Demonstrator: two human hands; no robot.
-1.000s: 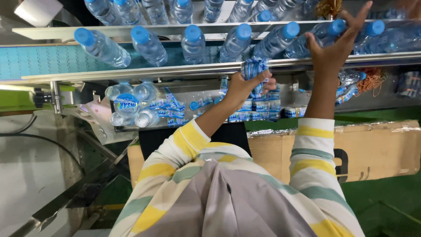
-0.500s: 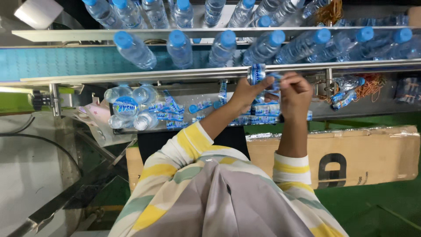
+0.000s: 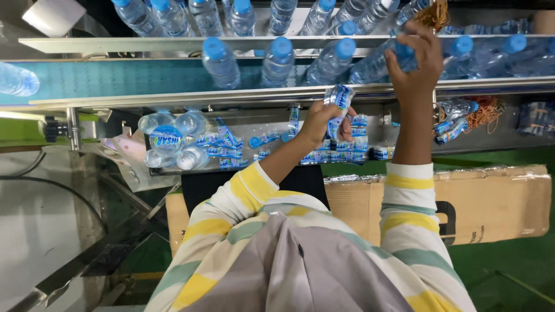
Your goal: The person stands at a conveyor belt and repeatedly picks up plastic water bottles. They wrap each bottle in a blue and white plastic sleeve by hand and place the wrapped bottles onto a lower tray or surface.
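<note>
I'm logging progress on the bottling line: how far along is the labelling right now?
Done: none of the bottles in view shows a label yet. In hand: the left hand holds a bunch of blue-and-white label sleeves, while the right hand grips the bottle on the teal conveyor belt. Left: the blue-capped bottles beside it look unlabelled, and many loose labels lie in the steel tray below.
</note>
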